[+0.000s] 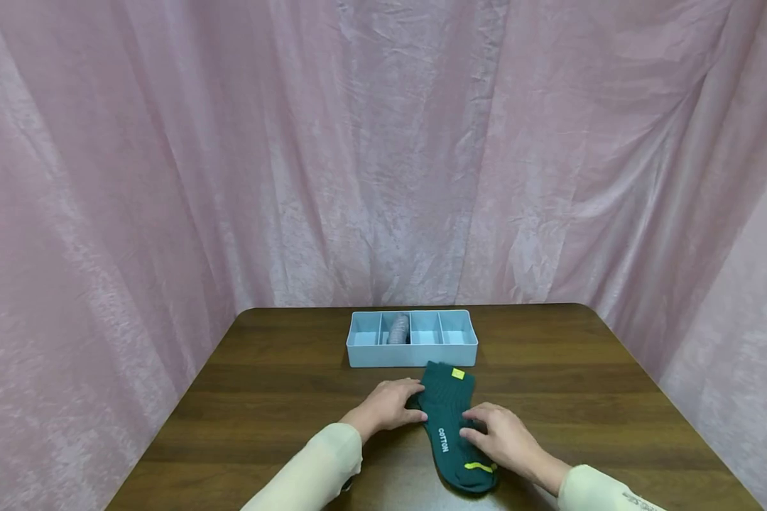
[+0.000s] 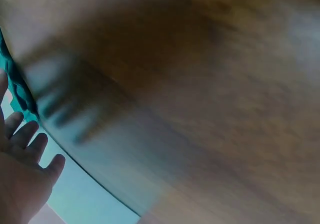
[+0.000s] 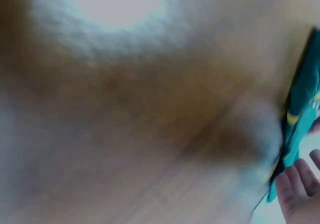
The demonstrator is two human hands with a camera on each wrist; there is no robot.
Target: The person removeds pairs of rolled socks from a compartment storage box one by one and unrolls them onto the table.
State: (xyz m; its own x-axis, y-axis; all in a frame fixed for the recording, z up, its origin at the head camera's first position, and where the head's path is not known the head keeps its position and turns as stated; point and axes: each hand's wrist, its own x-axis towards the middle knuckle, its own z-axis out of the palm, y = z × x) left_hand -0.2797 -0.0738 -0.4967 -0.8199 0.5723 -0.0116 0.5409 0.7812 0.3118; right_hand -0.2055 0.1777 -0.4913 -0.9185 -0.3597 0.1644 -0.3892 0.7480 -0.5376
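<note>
A pair of dark green socks [image 1: 449, 408] lies flat on the table, with white "COTTON" lettering, a yellow tag near the cuff and a yellow stripe at the toe. At its left edge, close to the cuff, is my left hand [image 1: 388, 406], fingertips at the fabric. My right hand [image 1: 501, 436] is at the right side, with thumb and fingertips over the sock's middle. Both wrist views show loosely extended fingers on the left hand [image 2: 22, 169] and right hand [image 3: 302, 189] beside the green fabric; whether they press on it cannot be told.
Just beyond the cuff stands a light blue divided box [image 1: 412, 356]. A grey rolled item [image 1: 398, 330] sits in its second compartment from the left. The brown wooden table [image 1: 281, 376] reaches back to a pink curtain [image 1: 409, 177].
</note>
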